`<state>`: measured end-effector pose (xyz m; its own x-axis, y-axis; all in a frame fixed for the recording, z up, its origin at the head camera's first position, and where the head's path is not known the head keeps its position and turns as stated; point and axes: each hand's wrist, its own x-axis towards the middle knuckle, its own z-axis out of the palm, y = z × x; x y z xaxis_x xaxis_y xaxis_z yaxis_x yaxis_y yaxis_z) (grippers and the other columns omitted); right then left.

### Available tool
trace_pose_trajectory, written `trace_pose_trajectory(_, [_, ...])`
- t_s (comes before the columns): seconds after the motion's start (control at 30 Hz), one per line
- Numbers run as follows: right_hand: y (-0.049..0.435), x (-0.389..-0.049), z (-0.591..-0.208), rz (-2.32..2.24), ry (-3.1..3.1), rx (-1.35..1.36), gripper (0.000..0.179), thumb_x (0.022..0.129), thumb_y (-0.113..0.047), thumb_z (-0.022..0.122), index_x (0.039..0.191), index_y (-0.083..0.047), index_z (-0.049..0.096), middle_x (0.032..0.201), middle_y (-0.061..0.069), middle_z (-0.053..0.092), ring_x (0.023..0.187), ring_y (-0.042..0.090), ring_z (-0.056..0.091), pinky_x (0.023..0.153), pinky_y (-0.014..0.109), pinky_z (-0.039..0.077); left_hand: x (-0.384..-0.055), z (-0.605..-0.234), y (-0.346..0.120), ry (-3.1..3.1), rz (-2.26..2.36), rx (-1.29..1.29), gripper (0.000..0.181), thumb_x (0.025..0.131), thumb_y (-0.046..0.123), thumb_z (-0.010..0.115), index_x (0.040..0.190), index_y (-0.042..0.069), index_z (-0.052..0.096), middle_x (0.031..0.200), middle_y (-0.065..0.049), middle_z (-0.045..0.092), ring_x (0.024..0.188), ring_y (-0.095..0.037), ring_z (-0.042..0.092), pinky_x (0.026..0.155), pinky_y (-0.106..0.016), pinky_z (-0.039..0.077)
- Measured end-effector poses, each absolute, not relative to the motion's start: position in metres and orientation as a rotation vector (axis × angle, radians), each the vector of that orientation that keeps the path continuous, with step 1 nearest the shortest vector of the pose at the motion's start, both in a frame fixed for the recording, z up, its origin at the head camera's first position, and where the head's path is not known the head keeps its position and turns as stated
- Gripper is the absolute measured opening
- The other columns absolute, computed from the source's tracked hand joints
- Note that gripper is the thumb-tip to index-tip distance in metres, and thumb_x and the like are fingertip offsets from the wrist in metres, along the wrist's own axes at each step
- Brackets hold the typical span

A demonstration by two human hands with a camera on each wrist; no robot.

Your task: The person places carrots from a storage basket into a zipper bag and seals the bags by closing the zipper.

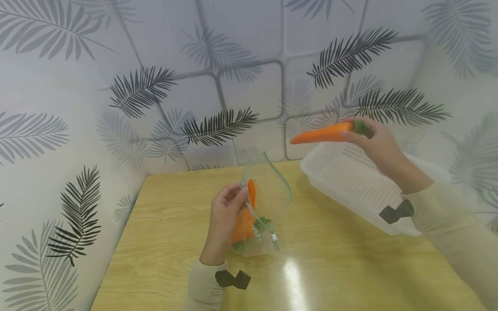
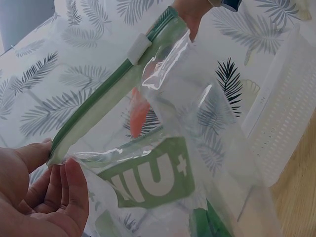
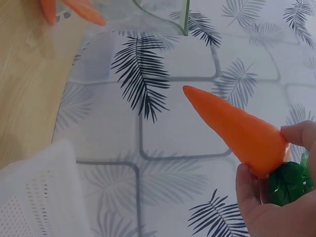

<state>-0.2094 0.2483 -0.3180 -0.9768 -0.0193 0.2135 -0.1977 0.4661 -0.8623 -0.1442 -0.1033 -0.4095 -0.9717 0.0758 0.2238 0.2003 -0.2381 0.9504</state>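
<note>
My left hand [image 1: 227,207] pinches the rim of a clear zip bag [image 1: 272,194] with a green slider strip, and the bag's mouth gapes. Orange carrots [image 1: 243,224] with green tops show through the plastic. In the left wrist view, green-and-white lettering marks the bag [image 2: 153,173]. Up and to the right, my right hand [image 1: 375,140] grips a carrot [image 1: 320,134] by its thick end near the green top [image 3: 286,183]. Its tip points left toward the bag, apart from it.
Below my right forearm, a white perforated plastic basket [image 1: 330,190] stands on the right of the wooden table [image 1: 163,242]. Behind the table is a wall [image 1: 253,95] patterned with grey and black leaves.
</note>
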Motion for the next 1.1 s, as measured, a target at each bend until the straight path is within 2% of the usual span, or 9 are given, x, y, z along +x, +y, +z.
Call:
trace_pose_trajectory(0.07, [0.243,-0.204,-0.313,1.516,-2.514,0.23,0.051,0.087,-0.038,0.064,0.131,-0.017,0.051,0.111,0.001,0.054,0.096,0.014,0.048,0.079,0.02,0.042,-0.144,-0.409,-0.103,-1.89,-2.385,-0.348,0.029,0.089,0.022,0.064,0.109,0.001,0.059,0.094,-0.023,0.056,0.082,-0.021,0.058,0.079,-0.034,0.053])
trace_pose_trajectory(0.2, [0.231,-0.194,-0.305,1.54,-2.458,0.302,0.046,0.086,-0.028,0.067,0.127,-0.013,0.054,0.104,0.002,0.053,0.087,0.015,0.05,0.068,0.015,0.045,-0.144,-0.409,-0.104,-1.898,-2.383,-0.346,0.031,0.089,0.023,0.064,0.109,0.001,0.059,0.092,-0.014,0.059,0.083,-0.021,0.058,0.08,-0.034,0.053])
trace_pose_trajectory(0.27, [0.226,-0.19,-0.303,1.573,-2.436,0.334,0.043,0.086,-0.025,0.068,0.125,-0.012,0.054,0.104,0.004,0.051,0.087,0.015,0.051,0.069,0.015,0.047,-0.144,-0.409,-0.105,-1.9,-2.383,-0.341,0.031,0.089,0.024,0.064,0.11,0.001,0.059,0.091,-0.009,0.06,0.084,-0.022,0.057,0.08,-0.034,0.053])
trace_pose_trajectory(0.43, [0.213,-0.184,-0.3,1.569,-2.418,0.438,0.038,0.086,-0.019,0.069,0.12,-0.007,0.056,0.108,0.005,0.049,0.091,0.018,0.052,0.075,0.015,0.049,-0.144,-0.408,-0.105,-1.904,-2.387,-0.311,0.03,0.088,0.024,0.065,0.109,0.003,0.06,0.092,-0.009,0.061,0.087,-0.027,0.058,0.082,-0.035,0.052])
trace_pose_trajectory(0.53, [0.206,-0.181,-0.299,1.523,-2.436,0.48,0.038,0.085,-0.02,0.069,0.119,-0.007,0.058,0.111,0.004,0.051,0.092,0.018,0.054,0.076,0.017,0.05,-0.144,-0.407,-0.106,-1.898,-2.398,-0.309,0.028,0.089,0.022,0.064,0.109,0.003,0.06,0.092,-0.008,0.061,0.088,-0.029,0.057,0.083,-0.035,0.052])
trace_pose_trajectory(0.63, [0.2,-0.18,-0.299,1.512,-2.468,0.499,0.039,0.085,-0.024,0.07,0.119,-0.01,0.059,0.112,0.003,0.054,0.092,0.019,0.056,0.075,0.018,0.051,-0.145,-0.407,-0.106,-1.893,-2.403,-0.321,0.028,0.089,0.022,0.064,0.109,0.002,0.059,0.091,-0.008,0.061,0.086,-0.025,0.058,0.083,-0.035,0.052])
trace_pose_trajectory(0.9, [0.187,-0.185,-0.307,1.483,-2.534,0.534,0.042,0.085,-0.028,0.07,0.122,-0.015,0.058,0.108,0.003,0.06,0.092,0.017,0.057,0.077,0.02,0.05,-0.146,-0.407,-0.106,-1.888,-2.395,-0.349,0.03,0.088,0.024,0.065,0.109,0.002,0.06,0.09,-0.012,0.06,0.082,-0.019,0.058,0.082,-0.036,0.052])
trace_pose_trajectory(1.1, [0.177,-0.19,-0.315,1.482,-2.542,0.581,0.042,0.085,-0.028,0.07,0.123,-0.015,0.057,0.106,0.005,0.06,0.094,0.017,0.056,0.081,0.021,0.049,-0.146,-0.406,-0.106,-1.905,-2.392,-0.335,0.028,0.09,0.021,0.063,0.109,0.002,0.059,0.096,-0.025,0.056,0.083,-0.019,0.058,0.083,-0.036,0.052])
